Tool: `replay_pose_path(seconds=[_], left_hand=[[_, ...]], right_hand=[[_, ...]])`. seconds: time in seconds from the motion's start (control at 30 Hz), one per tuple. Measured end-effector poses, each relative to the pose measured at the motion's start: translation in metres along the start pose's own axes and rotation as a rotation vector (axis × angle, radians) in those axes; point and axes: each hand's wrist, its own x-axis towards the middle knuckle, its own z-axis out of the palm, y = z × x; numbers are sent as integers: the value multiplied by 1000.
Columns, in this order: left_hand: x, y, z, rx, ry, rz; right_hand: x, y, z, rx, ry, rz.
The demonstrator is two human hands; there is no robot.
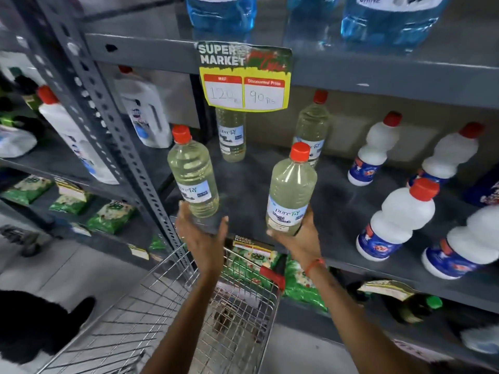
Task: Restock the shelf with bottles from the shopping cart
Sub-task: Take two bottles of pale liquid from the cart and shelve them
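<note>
Two clear bottles of pale yellow liquid with red caps are at the front of the grey shelf [251, 184]. My left hand [201, 233] cups the base of the left bottle [193, 175], fingers spread around it. My right hand [299, 238] grips the lower part of the right bottle [291, 193] just above the shelf edge. Two more such bottles stand at the back, one [231, 136] behind the price tag and one [312, 125] to its right. The wire shopping cart [167, 314] stands below my arms.
White bottles with red caps and blue labels [395, 220] fill the shelf's right side. A yellow price tag [244, 76] hangs from the shelf above, under blue liquid bottles [388, 20]. A perforated steel upright [89, 85] stands at left. Green packets [110, 215] lie on lower shelves.
</note>
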Motion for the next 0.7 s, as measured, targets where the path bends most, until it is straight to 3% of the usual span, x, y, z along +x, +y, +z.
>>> replay_pose_path(seconds=[0.1,0.3,0.7], left_hand=[[30,-8,-1,75,-23,-92],[64,-26,3,106,-148,-95],[71,-37,1,140,-143,-40]], right_hand=[[0,-2,18,-12,173,28],[-4,1,17,-67,290,43],[-4,2,12,-146,290,62]])
